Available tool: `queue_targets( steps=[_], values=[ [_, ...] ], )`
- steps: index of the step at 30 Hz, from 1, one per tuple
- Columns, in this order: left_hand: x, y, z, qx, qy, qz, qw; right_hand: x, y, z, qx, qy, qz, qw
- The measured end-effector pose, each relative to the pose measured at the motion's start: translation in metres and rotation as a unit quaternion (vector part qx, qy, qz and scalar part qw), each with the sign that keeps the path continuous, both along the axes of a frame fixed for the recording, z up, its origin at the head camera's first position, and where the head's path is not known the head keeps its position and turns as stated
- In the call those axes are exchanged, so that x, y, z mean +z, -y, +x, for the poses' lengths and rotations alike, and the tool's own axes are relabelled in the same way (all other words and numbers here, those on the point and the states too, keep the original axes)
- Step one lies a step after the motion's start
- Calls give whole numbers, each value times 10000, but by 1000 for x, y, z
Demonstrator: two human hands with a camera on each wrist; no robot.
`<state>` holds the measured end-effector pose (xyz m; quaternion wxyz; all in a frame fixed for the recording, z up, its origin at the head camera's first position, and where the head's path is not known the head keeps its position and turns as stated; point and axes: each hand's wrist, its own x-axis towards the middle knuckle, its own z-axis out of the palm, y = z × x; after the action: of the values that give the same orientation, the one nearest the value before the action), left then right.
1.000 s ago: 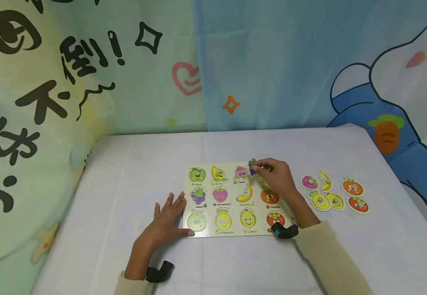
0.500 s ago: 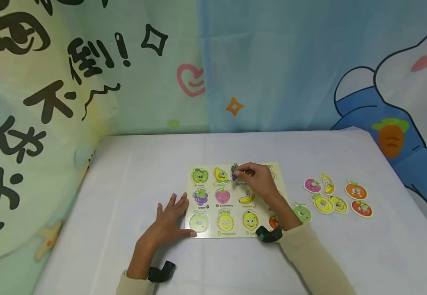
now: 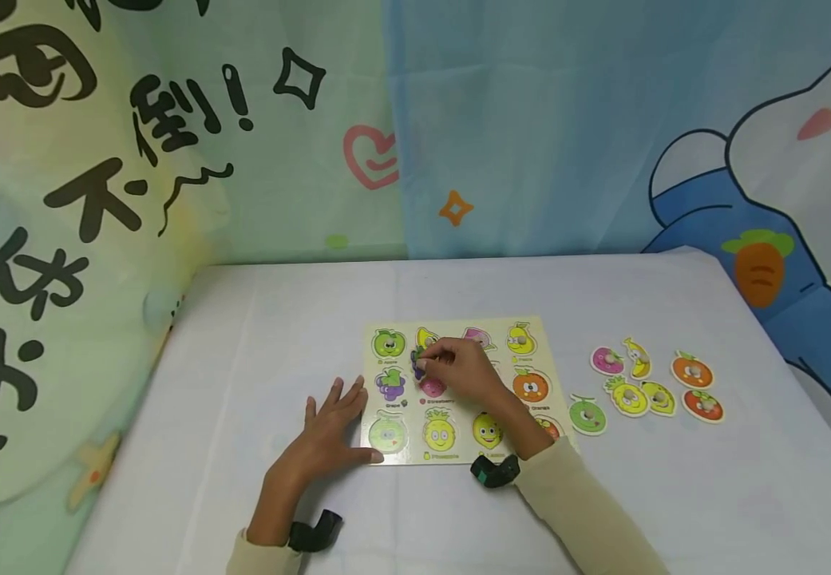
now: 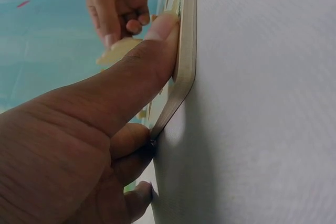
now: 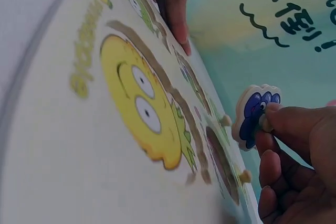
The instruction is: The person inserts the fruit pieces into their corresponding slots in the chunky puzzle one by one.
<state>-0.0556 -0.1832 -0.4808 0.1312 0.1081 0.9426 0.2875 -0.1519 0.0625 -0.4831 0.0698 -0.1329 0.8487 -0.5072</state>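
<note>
My right hand (image 3: 461, 369) pinches a purple grape puzzle piece (image 5: 254, 111) between thumb and fingertips. The piece is held tilted above the upper left part of a pale yellow fruit puzzle board (image 3: 415, 443). A printed grape picture (image 3: 390, 385) lies just left of and below it in the head view. My left hand (image 3: 329, 427) rests at the board's left side with fingers spread. Its thumb (image 4: 152, 51) presses on the near left corner, and the other fingers touch the edge.
Right of the board lie several loose fruit pieces: a green melon (image 3: 588, 416), a banana (image 3: 637, 358), a pineapple (image 3: 627, 396), a lemon (image 3: 658, 398), an orange (image 3: 692, 371), a tomato (image 3: 703, 406) and a pink-purple piece (image 3: 607, 361). A white cloth (image 3: 278, 327) covers the table; printed curtains (image 3: 516, 128) hang behind.
My right hand has carried the grape piece leftward across the board, from its upper right part to the upper left. The left hand keeps its place at the edge.
</note>
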Motion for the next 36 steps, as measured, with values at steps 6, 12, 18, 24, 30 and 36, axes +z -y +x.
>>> queue_targets(
  steps=[6,12,18,24,30,36],
  values=[
    [-2,0,-1,-44,-39,-8,10000,-1,12,6,413,105,184,9989],
    [-3,1,-1,-85,8,8,10000,-2,22,8,637,115,342,9973],
    [-2,0,-1,-59,50,3,10000,-2,26,8,825,210,305,9959],
    [1,1,-1,-26,37,-13,10000,1,27,5,984,115,471,9940],
    [3,2,-1,-20,47,-51,10000,5,38,4,1024,46,787,9916],
    [1,2,-1,-97,66,35,9999,6,51,8,919,-62,1346,9866]
  ],
)
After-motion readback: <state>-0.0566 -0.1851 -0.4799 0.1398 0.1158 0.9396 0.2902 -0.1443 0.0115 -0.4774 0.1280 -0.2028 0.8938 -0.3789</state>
